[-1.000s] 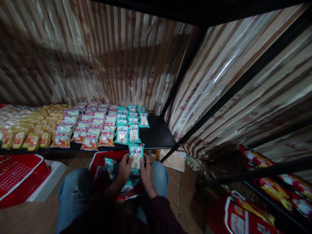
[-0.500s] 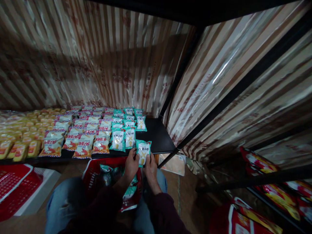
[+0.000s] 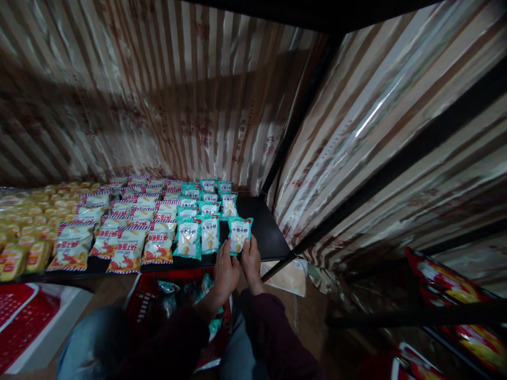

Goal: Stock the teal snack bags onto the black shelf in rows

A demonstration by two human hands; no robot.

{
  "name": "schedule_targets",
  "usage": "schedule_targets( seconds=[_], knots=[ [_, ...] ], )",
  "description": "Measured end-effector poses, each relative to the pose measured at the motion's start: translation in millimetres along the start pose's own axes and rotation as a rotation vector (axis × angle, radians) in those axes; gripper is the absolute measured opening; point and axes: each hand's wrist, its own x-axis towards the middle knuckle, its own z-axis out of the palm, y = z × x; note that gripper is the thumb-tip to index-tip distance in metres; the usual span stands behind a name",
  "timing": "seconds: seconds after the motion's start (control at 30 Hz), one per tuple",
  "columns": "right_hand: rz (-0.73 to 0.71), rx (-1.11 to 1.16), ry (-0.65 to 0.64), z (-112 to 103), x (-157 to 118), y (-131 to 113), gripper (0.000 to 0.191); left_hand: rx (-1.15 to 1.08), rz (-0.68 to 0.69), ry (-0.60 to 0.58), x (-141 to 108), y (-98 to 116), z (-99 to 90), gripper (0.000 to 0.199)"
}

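Observation:
Both my hands are closed on the lower part of one teal and white snack bag, held upright over the black shelf's front edge. My left hand grips its lower left corner, and my right hand its lower right side. Just left of it, more teal snack bags stand in rows on the shelf. Below my left forearm, a red basket holds several loose teal bags, partly hidden by my arms.
Left along the shelf stand orange and white snack bags, then small yellow packs. A black post slants up at right, before a striped curtain. Red and yellow packets lie on a low rack at far right.
My hands have moved the teal snack bag forward and slightly up, from in front of the shelf to over its front edge. The camera view has shifted a little.

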Motion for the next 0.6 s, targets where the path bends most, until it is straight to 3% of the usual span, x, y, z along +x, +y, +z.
schedule_targets(
  seconds=[0.6],
  knots=[
    [-0.061, -0.098, -0.116, 36, 64, 16, 0.059, 0.125, -0.070, -0.124, 59, 4, 26.5, 0.057]
  ],
)
